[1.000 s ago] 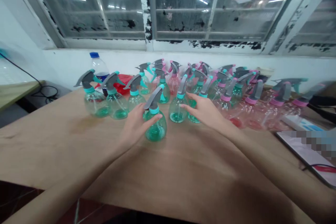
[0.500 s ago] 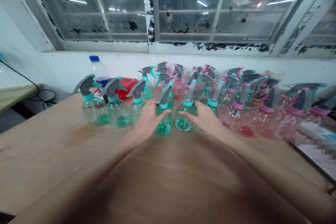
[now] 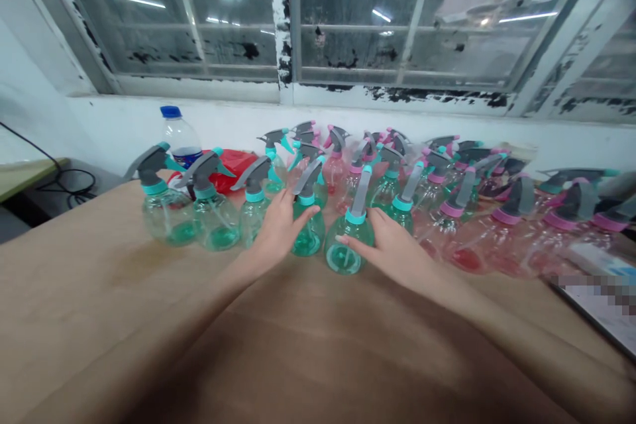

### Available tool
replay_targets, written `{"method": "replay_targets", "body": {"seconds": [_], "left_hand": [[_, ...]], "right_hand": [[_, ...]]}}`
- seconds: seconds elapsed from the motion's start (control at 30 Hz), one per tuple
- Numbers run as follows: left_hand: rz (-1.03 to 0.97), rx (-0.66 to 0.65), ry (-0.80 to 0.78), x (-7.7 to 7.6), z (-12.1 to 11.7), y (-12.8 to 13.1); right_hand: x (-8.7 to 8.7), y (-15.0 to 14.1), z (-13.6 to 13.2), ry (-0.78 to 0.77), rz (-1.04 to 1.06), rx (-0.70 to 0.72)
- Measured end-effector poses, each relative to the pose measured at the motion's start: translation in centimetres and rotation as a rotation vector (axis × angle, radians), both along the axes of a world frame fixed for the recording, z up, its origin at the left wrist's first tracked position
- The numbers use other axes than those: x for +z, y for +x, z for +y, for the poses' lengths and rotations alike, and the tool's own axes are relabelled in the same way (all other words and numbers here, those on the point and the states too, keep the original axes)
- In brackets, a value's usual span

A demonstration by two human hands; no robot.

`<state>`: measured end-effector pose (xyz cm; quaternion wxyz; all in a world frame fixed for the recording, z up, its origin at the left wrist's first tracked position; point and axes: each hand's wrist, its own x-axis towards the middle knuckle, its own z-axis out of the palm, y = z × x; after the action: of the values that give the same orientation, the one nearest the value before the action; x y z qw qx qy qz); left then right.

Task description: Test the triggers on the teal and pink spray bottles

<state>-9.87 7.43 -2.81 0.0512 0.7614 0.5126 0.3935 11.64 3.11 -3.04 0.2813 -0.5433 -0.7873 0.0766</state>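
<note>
Well, at the left of the pair, the left hand curves beside a round green spray bottle, thumb across its front; I can't tell whether the fingers press on it. Just right of it, the right hand grips the nearer green bottle, thumb in front and fingers behind. Both bottles are upright, trigger tops uppermost. I'd call it handling two bottles at once; shifting the nearer one calls for an even hold and room around its neighbours.

Over the brown tabletop, from the left, a clear bottle with a blue cap stands behind three more green sprayers, with a red plastic bag beside it. Past the hands, pink sprayers crowd toward the right, near a flat, pale-topped item I can't make out.

Off at the far left, a black cable loops by another table; behind everything runs a white wall under barred windows with flaking frames.
</note>
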Motion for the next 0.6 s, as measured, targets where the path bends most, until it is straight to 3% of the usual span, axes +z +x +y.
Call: {"method": "replay_targets", "body": {"seconds": [0.17, 0.43, 0.6], "left_hand": [[-0.008, 0.002, -0.02, -0.3, -1.7, 0.2], [0.071, 0.1, 0.007, -2.1, -7.0, -1.0], [0.063, 0.153, -0.035, -1.5, -6.5, -0.5]], "right_hand": [[-0.1, 0.3, -1.1, -0.027, 0.003, 0.013], [-0.5, 0.8, -2.4, -0.018, -0.003, 0.015], [-0.5, 0.7, -2.7, -0.017, 0.012, 0.006]]}}
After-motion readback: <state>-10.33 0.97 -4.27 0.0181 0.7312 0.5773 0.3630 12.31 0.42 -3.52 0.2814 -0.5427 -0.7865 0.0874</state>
